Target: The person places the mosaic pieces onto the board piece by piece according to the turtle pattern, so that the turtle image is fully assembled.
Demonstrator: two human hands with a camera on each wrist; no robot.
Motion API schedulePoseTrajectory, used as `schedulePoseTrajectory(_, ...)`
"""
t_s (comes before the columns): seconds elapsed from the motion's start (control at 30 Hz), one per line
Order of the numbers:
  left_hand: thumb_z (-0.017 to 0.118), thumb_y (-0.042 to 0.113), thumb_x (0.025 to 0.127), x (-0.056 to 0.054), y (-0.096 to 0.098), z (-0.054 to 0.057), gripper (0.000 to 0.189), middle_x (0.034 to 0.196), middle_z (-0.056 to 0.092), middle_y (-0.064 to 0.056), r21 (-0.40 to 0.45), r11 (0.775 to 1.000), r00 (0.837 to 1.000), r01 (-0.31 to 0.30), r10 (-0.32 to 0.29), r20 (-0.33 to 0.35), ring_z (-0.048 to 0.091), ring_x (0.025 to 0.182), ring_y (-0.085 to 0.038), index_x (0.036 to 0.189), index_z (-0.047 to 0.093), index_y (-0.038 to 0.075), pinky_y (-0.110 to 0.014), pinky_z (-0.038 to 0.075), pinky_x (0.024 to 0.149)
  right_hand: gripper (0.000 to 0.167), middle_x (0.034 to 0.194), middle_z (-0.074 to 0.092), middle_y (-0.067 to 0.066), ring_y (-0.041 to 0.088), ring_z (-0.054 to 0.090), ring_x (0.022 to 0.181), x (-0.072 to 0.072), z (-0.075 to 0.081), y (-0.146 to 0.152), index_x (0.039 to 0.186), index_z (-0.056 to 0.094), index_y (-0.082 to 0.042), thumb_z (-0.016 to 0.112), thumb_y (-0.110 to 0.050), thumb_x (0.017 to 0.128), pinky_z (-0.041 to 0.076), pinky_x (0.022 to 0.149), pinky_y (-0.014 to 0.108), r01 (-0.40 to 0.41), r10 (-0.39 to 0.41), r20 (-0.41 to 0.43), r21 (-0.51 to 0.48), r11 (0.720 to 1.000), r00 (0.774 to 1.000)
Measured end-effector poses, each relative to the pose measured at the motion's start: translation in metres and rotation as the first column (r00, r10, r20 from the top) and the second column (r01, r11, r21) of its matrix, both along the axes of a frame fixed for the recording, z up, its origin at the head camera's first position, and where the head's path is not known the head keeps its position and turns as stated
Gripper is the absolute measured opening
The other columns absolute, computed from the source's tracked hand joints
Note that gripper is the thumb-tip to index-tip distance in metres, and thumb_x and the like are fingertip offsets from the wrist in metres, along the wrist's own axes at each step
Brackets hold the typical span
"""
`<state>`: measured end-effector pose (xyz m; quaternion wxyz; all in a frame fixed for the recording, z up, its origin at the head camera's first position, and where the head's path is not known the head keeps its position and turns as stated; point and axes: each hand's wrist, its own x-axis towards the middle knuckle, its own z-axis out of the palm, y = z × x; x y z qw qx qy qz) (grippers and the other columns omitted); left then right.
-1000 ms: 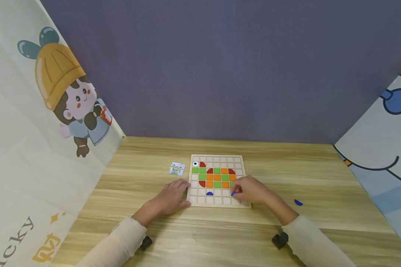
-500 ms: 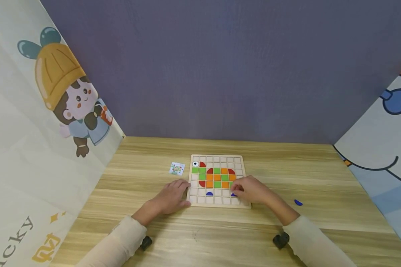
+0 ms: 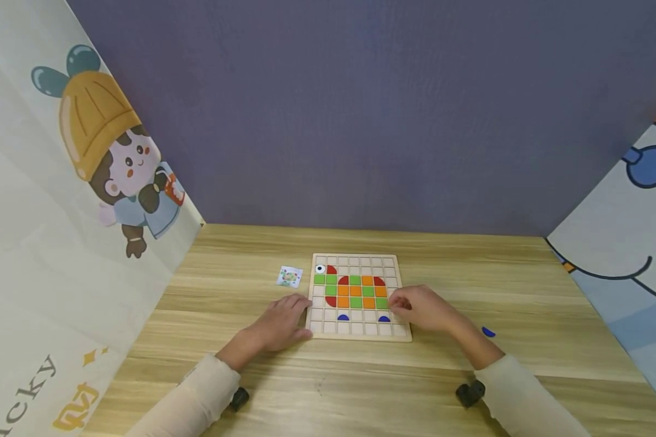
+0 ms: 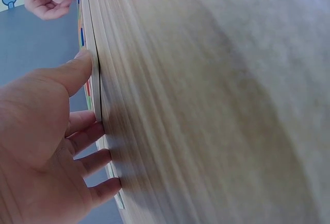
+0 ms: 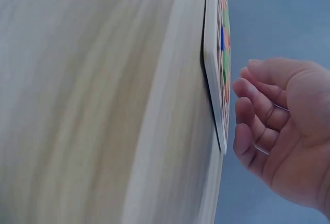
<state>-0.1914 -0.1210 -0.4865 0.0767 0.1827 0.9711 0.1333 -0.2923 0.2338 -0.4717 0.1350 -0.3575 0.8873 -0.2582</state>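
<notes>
A wooden grid board (image 3: 361, 338) lies on the table, bearing green, orange and red pieces and a white eye piece (image 3: 320, 269). Two blue half-round pieces, a left one (image 3: 343, 317) and a right one (image 3: 384, 319), sit in a lower row. My left hand (image 3: 280, 321) rests at the board's left edge, thumb and fingertips touching it, as the left wrist view also shows. Above the board's right side hovers my right hand (image 3: 422, 306), its fingers loosely bent and nothing between them. In the right wrist view the right hand (image 5: 289, 121) is apart from the board.
A third blue half-round piece (image 3: 488, 332) lies on the table right of the board. Left of the board is a small printed card (image 3: 290, 276). A dark panel (image 3: 372, 121) stands behind the table (image 3: 317, 394), with printed walls on both sides.
My right hand has let go of a blue half-round piece in the board's lower row and moved slightly right, uncovering it. The left hand has stayed put.
</notes>
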Motion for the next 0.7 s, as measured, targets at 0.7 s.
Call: schedulePoseTrajectory(0.7,0.068,0.042,0.096,0.0,0.002,0.002,0.066,0.151,0.048,-0.017,0.013,1.0,1.0,-0.011,0.011,0.008,0.044,0.142,-0.038,0.146,0.048,0.003,-0.061,0.041,0.113,0.017,0.088,0.069,-0.004,0.0,0.055,0.074,-0.01,0.005,0.074,0.112,0.072,-0.007,0.067,-0.013,0.096,0.049,0.065,0.023,0.102,-0.102,-0.016,0.007,0.995,0.995)
